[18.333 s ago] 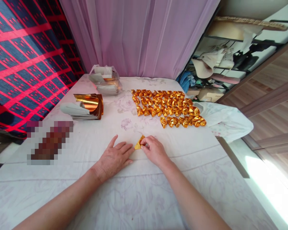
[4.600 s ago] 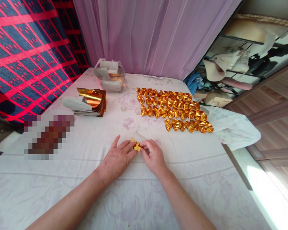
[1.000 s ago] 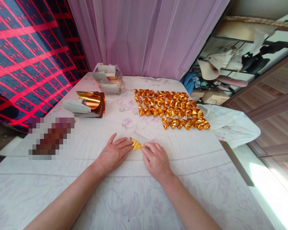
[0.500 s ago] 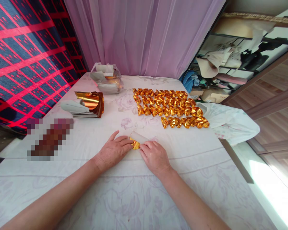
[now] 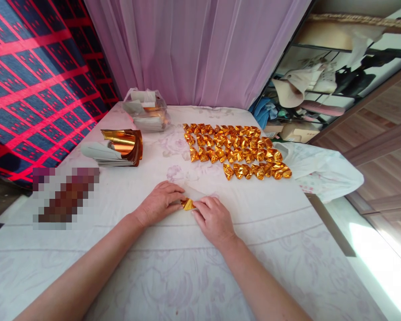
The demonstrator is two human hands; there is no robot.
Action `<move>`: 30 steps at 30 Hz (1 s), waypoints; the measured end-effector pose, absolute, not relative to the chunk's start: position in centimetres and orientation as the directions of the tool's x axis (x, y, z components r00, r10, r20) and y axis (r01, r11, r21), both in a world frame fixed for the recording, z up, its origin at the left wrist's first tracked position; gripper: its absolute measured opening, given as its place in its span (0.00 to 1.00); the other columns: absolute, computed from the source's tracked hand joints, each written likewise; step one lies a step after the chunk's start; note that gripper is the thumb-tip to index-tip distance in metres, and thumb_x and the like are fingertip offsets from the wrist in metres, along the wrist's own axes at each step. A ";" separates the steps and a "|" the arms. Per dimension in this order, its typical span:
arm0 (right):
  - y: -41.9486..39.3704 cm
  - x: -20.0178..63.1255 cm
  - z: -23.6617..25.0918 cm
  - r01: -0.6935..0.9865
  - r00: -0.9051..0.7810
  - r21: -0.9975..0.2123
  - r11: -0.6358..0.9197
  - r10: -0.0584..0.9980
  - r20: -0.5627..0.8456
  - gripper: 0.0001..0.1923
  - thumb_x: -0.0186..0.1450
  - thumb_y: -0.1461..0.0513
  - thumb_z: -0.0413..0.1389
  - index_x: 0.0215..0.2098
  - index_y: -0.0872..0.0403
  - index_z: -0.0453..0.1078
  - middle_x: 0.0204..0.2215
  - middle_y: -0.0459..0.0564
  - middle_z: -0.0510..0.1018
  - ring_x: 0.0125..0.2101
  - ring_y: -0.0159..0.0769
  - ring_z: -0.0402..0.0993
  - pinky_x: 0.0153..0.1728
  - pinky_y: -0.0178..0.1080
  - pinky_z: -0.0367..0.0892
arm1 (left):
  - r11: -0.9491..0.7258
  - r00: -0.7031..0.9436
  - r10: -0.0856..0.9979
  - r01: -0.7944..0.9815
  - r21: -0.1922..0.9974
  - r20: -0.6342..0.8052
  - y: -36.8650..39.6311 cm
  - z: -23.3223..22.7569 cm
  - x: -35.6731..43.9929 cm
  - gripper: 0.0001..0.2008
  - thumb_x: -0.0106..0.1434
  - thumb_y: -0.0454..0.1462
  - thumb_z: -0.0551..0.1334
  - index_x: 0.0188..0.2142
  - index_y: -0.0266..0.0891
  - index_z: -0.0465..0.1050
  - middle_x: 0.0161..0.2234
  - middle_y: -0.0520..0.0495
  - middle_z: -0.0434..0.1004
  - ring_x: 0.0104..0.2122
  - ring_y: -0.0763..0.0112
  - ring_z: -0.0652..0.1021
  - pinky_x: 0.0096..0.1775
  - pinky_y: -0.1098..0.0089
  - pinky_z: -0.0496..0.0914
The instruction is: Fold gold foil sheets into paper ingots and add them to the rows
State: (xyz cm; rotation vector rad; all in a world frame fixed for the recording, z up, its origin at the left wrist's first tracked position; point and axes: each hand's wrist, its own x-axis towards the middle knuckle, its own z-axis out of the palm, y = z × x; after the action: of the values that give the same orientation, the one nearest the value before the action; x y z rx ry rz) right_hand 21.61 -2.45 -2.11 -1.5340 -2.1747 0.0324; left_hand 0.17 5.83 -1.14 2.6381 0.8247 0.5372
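Observation:
A sheet of gold foil paper, white on its back and partly folded, lies on the table between my hands. My left hand has closed its fingers on the left end of the sheet. At the right end, the thumb and fingers of my right hand pinch the paper's edge. The fingers cover much of the sheet. Beyond my hands, several rows of folded gold paper pieces stand on the cloth. To the left is a bent stack of gold foil sheets with white backs.
A clear plastic bag of more paper sheets sits at the back left. A white plastic bag lies by the table's right edge, near a crowded shelf. A blurred-out patch covers something at the left. A purple curtain hangs behind.
My left hand's thumb has come in from its spread position and the fingers now close on the paper. The white flap behind the gold part lies lower. My right hand has barely moved.

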 end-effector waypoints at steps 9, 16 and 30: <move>-2.3 21.7 -2.0 0.890 -0.223 -0.307 0.338 0.908 0.354 0.10 0.64 0.62 0.60 0.44 0.52 0.75 0.38 0.51 0.77 0.40 0.41 0.71 0.42 0.42 0.68 | -0.786 0.733 0.610 0.510 0.350 0.301 5.4 -1.3 0.9 0.11 0.68 0.44 0.60 0.43 0.43 0.77 0.41 0.47 0.79 0.42 0.64 0.75 0.51 0.59 0.63; -2.1 21.8 -2.0 0.895 -0.211 -0.309 0.321 0.916 0.342 0.09 0.64 0.62 0.59 0.44 0.52 0.75 0.38 0.50 0.76 0.39 0.41 0.71 0.42 0.42 0.68 | -0.766 0.713 0.636 0.540 0.348 0.293 5.1 -0.9 1.4 0.15 0.71 0.46 0.55 0.41 0.41 0.76 0.39 0.47 0.79 0.41 0.63 0.75 0.51 0.58 0.63; -2.1 22.4 -2.3 0.883 -0.226 -0.304 0.359 0.890 0.395 0.07 0.67 0.65 0.56 0.40 0.52 0.76 0.36 0.50 0.75 0.38 0.39 0.70 0.40 0.40 0.67 | -0.757 0.696 0.650 0.557 0.342 0.304 3.8 -0.7 1.7 0.10 0.69 0.40 0.58 0.41 0.43 0.78 0.39 0.46 0.78 0.39 0.64 0.74 0.47 0.60 0.65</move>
State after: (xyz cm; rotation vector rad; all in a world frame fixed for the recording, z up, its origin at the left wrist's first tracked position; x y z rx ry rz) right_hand 22.40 -2.15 -2.28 -1.5353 -2.1226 0.0207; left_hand 1.72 3.78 -0.71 2.6827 0.9691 0.6078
